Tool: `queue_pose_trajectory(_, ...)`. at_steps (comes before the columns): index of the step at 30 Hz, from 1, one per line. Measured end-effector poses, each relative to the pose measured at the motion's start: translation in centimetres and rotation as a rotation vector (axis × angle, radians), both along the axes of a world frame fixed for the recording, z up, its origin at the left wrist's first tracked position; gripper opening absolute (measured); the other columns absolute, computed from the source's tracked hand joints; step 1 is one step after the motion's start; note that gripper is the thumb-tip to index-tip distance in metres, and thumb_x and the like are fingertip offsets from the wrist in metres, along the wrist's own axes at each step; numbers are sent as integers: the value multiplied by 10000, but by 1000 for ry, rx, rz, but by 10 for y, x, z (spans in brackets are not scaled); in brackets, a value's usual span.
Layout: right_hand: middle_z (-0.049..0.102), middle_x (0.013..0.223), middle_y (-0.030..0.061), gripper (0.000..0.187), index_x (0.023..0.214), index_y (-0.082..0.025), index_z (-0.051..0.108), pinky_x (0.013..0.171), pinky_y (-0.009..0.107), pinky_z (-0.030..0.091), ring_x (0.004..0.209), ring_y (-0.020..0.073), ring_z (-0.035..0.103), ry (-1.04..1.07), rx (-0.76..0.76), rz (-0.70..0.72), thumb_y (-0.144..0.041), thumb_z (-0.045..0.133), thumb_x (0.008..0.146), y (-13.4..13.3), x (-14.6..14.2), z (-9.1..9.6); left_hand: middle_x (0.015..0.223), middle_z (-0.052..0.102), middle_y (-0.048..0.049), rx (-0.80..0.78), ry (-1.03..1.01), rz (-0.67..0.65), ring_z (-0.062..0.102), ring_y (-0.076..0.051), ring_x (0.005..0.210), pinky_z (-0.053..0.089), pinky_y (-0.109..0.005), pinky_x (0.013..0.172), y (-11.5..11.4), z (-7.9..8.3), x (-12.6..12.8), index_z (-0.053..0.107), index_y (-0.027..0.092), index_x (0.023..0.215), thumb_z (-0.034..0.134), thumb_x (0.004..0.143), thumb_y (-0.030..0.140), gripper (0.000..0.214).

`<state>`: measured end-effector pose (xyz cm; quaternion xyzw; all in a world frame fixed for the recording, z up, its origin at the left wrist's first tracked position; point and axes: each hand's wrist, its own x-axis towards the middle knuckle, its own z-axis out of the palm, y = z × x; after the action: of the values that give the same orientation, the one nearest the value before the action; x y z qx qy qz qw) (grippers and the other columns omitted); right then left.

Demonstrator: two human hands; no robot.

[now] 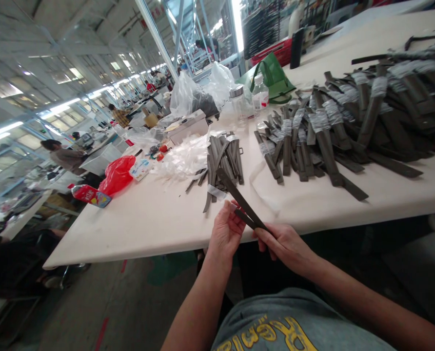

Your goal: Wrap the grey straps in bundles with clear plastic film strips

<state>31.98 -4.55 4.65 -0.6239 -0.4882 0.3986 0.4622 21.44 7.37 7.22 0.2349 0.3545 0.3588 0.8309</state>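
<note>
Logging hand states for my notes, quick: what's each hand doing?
Left hand: closed, pinching a dark grey strap.
Right hand: closed, holding the dark grey strap's lower end.

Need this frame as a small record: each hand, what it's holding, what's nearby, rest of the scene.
left hand: holds a dark grey strap strip
right hand: pinches the strip's lower end, a shorter strip alongside
things: loose strip bundle just ahead; taped strip bundles to the right, both on a white worktable
rest: red plastic bag, green bag, glass jar, co-worker at a farther table
</note>
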Motion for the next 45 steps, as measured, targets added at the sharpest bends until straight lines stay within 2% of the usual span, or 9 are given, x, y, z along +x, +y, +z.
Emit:
queue_pose_trajectory(8,609,625,-12,394,803,-181,575,426,204,404,414,96,521,111,-2,24,-498,381,934,21,-4,2,717,675,-13,108,32,-107,613,-122,603,468,-224,548,-13,-16,0,655,150,779,807,634,415,338)
queue_pose_trajectory(11,636,676,8,405,812,-173,579,449,205,429,451,100,553,142,9,78,-494,366,938,17,-4,3,699,672,-8,181,68,-26,615,-110,606,471,-213,574,-1,-13,-3,651,142,736,818,620,389,320)
queue_pose_trajectory(16,640,657,2,351,785,-185,586,513,226,450,495,121,592,-99,-25,67,-430,391,943,-6,-1,-4,767,702,-20,216,73,170,658,-118,714,509,-234,736,22,-4,-11,662,149,738,811,630,337,263)
queue_pose_trajectory(18,623,617,-10,336,769,-195,571,503,234,440,466,124,580,-161,-30,21,-416,388,945,-10,1,-8,769,703,-33,241,120,107,660,-132,728,511,-250,758,10,-10,-10,670,145,744,799,641,353,265)
queue_pose_trajectory(23,602,590,-24,305,731,-212,510,515,241,436,445,120,562,-205,56,-68,-393,384,940,-3,6,-5,642,659,-39,292,198,-286,601,-148,570,509,-293,640,-32,-29,-1,653,125,702,738,692,447,333)
queue_pose_trajectory(29,589,566,-27,326,688,-212,495,499,234,432,440,121,571,-198,21,-8,-392,389,938,1,-3,-10,866,706,-44,306,122,114,652,-149,797,495,-251,765,1,-10,-5,676,166,850,777,657,401,320)
queue_pose_trajectory(35,604,614,-15,288,793,-213,527,497,239,444,472,136,586,-198,83,-11,-405,374,943,9,-6,-18,706,676,-46,262,147,-149,614,-146,618,510,-276,633,-28,-29,-10,692,115,810,718,737,415,310)
queue_pose_trajectory(41,583,584,-18,321,724,-216,497,493,237,428,449,128,572,-241,52,14,-407,367,946,4,-8,-19,838,717,-24,235,72,218,656,-122,755,501,-223,721,6,-14,-18,684,172,812,832,601,362,320)
queue_pose_trajectory(45,597,601,-13,307,732,-216,494,504,235,431,461,127,572,-239,67,-2,-403,373,942,8,-7,-18,745,702,-41,179,110,59,637,-122,666,499,-238,679,-7,-25,-17,676,128,741,826,611,365,309)
